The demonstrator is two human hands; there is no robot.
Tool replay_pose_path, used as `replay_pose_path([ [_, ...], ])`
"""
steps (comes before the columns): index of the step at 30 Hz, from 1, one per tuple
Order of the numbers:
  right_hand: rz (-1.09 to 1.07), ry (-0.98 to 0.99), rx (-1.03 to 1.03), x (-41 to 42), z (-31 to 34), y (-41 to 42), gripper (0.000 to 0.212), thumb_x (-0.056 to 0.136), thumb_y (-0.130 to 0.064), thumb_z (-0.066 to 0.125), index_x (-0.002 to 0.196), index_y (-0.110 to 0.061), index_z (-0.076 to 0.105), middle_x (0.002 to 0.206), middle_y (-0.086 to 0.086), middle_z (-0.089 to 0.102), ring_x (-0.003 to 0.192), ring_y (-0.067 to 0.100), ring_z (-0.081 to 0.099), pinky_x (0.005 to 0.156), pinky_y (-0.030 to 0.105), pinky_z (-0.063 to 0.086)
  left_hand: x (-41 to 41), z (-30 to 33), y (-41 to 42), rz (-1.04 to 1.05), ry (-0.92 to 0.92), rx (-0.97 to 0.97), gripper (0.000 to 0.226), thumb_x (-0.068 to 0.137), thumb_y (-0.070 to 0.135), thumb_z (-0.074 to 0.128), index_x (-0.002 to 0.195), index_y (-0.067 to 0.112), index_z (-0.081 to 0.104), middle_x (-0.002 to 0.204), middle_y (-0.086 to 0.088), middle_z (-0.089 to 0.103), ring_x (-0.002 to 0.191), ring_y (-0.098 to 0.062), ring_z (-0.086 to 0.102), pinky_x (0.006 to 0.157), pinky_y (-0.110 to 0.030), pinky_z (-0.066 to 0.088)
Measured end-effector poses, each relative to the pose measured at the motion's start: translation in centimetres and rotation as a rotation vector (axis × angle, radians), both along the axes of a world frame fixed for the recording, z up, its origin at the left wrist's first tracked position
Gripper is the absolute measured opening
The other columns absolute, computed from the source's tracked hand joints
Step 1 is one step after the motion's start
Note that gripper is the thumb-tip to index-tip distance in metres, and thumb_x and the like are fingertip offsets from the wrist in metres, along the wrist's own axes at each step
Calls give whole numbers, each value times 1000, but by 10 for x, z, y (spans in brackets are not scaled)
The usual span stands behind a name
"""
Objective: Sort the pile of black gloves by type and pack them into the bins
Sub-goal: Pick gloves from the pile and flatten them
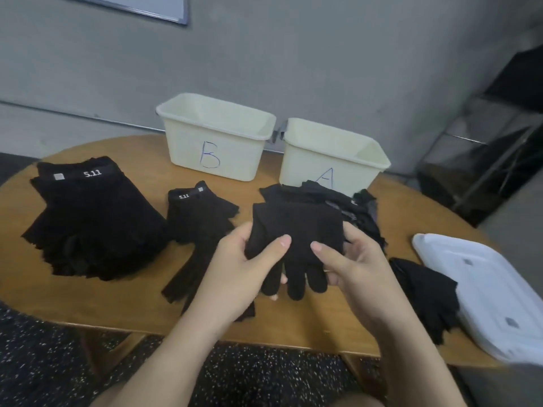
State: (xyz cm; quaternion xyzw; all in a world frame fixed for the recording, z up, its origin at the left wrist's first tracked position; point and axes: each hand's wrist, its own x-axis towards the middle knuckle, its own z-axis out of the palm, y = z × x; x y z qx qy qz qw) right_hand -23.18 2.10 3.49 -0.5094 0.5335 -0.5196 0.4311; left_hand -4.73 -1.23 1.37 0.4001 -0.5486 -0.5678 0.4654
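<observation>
Holding glove (pixel 296 230) above table (pixel 141 306) centre: left hand (pixel 244 259) and right hand (pixel 349 259) both pinching it, thumbs on top. Check cuff and fingertips for type, then match to stack (pixel 91 218) or bin A (pixel 332 160); bin B (pixel 217 136) beside it.

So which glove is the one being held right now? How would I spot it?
Look at the wooden table, in front of the bin marked A. Both hands, left hand and right hand, hold one black glove above the table. Unlike the stacked gloves at the left, it shows no white 5.11 label.
</observation>
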Motion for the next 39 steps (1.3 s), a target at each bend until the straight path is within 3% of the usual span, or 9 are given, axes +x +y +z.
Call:
replay_pose_path([
  [5, -140, 41, 5, -48, 0, 30, 22, 101, -9, 60, 120, -17, 69, 109, 6, 77, 97, 25, 74, 72, 35, 59, -52, -6, 4, -153, -70, 4, 13, 93, 26, 73, 106, 23, 72, 87, -7, 75, 69, -17, 69, 56, -30, 55],
  [10, -303, 59, 17, -90, -5, 46, 23, 102, -12, 62, 121, -22, 69, 111, 2, 77, 103, 23, 74, 90, 53, 58, -103, -5, 8, -225, -75, -31, 5, 96, 22, 71, 99, 19, 71, 78, 2, 75, 68, -13, 70, 58, -26, 52],
  [14, -428, 63, 8, -118, -6, 52, 22, 101, -9, 61, 120, -19, 70, 109, 2, 78, 103, 23, 75, 94, 52, 58, -140, -4, 5, -259, -93, -59, 14, 97, 26, 69, 102, 13, 68, 90, -3, 77, 82, -23, 75, 70, -41, 62],
  [21, -593, 87, 85, -158, -24, 57, 18, 100, -12, 63, 111, -23, 72, 99, -4, 79, 90, 12, 74, 67, 21, 55, -185, -17, -1, -288, -146, -33, 6, 99, 20, 67, 101, 18, 72, 82, 2, 78, 62, -15, 70, 55, -34, 57],
  [27, -706, 166, 141, -177, -38, 56, 9, 99, -16, 65, 105, -20, 70, 94, 2, 76, 86, 19, 73, 50, 19, 52, -212, -40, -2, -297, -298, -51, 12, 97, 27, 67, 91, 17, 70, 76, -5, 75, 57, -21, 63, 48, -36, 57],
  [30, -737, 253, 159, -184, -40, 56, 9, 97, -22, 67, 106, -23, 69, 93, -3, 75, 87, 16, 72, 62, 32, 59, -219, -45, -2, -268, -333, -58, 22, 94, 37, 67, 90, 15, 68, 80, -11, 73, 57, -23, 62, 48, -40, 57],
  [33, -767, 298, 164, -188, -44, 57, 14, 96, -23, 67, 110, -20, 69, 96, -8, 72, 90, 9, 69, 70, 28, 57, -223, -49, -3, -199, -387, -111, 40, 88, 52, 64, 84, 11, 61, 74, -8, 65, 60, -14, 56, 64, -44, 55],
  [35, -771, 388, 165, -189, -46, 56, 16, 97, -24, 66, 112, -18, 68, 97, -12, 69, 88, -2, 63, 62, 10, 46, -225, -51, 0, -148, -447, -161, 34, 92, 45, 68, 79, 16, 56, 70, 9, 55, 63, 1, 50, 64, -22, 46],
  [39, -803, 480, 182, -189, -46, 57, 23, 96, -29, 67, 117, -20, 65, 97, -11, 66, 83, -4, 59, 60, 13, 45, -229, -58, 0, -61, -540, -259, 33, 93, 48, 66, 112, 21, 68, 103, 13, 62, 102, -10, 58, 92, -30, 48],
])
